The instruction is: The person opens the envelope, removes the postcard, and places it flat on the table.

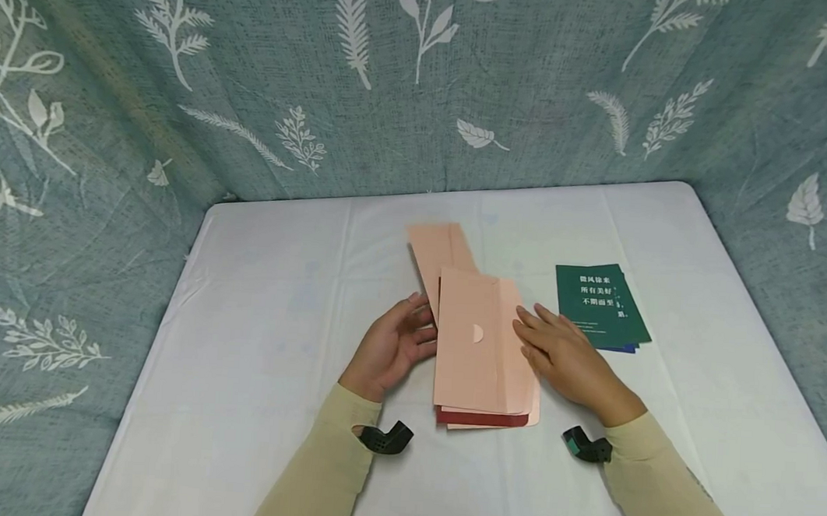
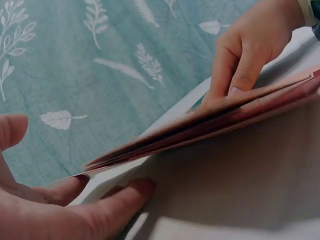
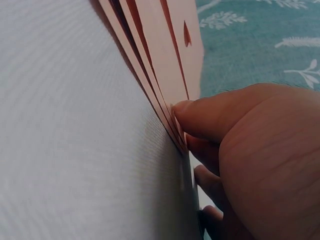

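Note:
A stack of pink paper envelopes [image 1: 468, 354] lies before me in the head view, a dark red layer [image 1: 482, 419] showing at its near end. The top one has a small pale half-round mark. Another pink envelope [image 1: 438, 244] sticks out at an angle from the far left. My left hand [image 1: 391, 346] is at the stack's left edge, fingers loosely spread and touching it. On the right edge rests my right hand [image 1: 569, 360], fingers fairly straight. In the right wrist view its thumb [image 3: 205, 117] touches the layered edges [image 3: 150, 75]; the other fingers are partly hidden.
Several dark green cards [image 1: 597, 303] with white printed characters lie to the right, a blue edge [image 1: 619, 348] showing beneath them. White cloth covers the table [image 1: 279, 282]. A blue-green leaf-patterned curtain [image 1: 392, 132] hangs behind and at both sides.

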Tool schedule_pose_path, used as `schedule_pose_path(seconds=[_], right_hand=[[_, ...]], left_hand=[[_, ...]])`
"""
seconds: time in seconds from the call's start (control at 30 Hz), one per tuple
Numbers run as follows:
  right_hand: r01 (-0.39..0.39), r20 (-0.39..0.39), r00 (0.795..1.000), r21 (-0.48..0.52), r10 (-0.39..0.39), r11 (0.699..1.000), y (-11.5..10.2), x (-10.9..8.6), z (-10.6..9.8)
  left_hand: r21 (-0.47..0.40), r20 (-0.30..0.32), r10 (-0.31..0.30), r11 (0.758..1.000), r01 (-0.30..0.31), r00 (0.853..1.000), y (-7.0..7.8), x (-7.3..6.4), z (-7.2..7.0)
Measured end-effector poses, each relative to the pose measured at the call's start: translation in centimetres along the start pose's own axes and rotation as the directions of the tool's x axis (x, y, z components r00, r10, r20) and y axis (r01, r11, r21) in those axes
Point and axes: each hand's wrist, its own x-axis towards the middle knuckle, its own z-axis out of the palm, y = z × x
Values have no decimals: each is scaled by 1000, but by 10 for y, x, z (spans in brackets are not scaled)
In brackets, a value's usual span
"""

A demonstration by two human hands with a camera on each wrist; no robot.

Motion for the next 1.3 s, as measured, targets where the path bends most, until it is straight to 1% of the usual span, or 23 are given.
schedule_pose_path(seconds=[0.1, 0.17, 0.3, 0.4, 0.5, 0.6, 0.73, 0.87, 0.97, 1.03, 1.13, 1.3], right_hand=[[-1, 1, 1000, 2, 1, 1000, 1, 0, 0], [-2, 2, 1000, 1, 2, 1000, 1, 0, 1], [-5, 1, 1000, -1, 5, 1000, 1, -1, 1], [-3, 0, 1000, 1, 3, 1000, 1, -1, 0], [-1, -1, 1000, 2, 1, 1000, 1, -1, 0], [-1, 0, 1000, 4, 1, 1000, 1, -1, -1], [-3, 4, 1000, 8, 3, 1000, 0, -1, 0], [-5, 4, 1000, 10, 5, 1000, 0, -1, 0], [-3, 4, 1000, 10, 3, 1000, -1, -1, -1], [-1, 4, 1000, 12, 1, 1000, -1, -1, -1], [-1, 3, 1000, 17, 1, 1000, -1, -1, -1], [-8, 4, 1000, 15, 8, 1000, -1, -1, -1]], left_hand=[[-5, 10, 14, 1000, -14, 1000, -2, 1, 0], [6, -5, 21, 1000, -21, 1000, -4, 1, 0], [75, -81, 30, 997, -24, 996, -6, 2, -1], [154, -132, 46, 988, -26, 990, -6, 2, -1], [213, -172, 74, 976, -36, 982, -6, 3, -1], [238, -210, 113, 969, -61, 971, -4, 3, -3], [246, -254, 159, 965, -95, 954, 2, 1, -11], [260, -291, 180, 960, -103, 940, 11, -2, -21], [249, -313, 190, 962, -113, 930, 18, -3, -29], [236, -332, 203, 963, -127, 921, 23, -5, -34], [221, -362, 228, 963, -155, 904, 30, -7, -41], [163, -403, 261, 964, -212, 877, 37, -10, -49]])
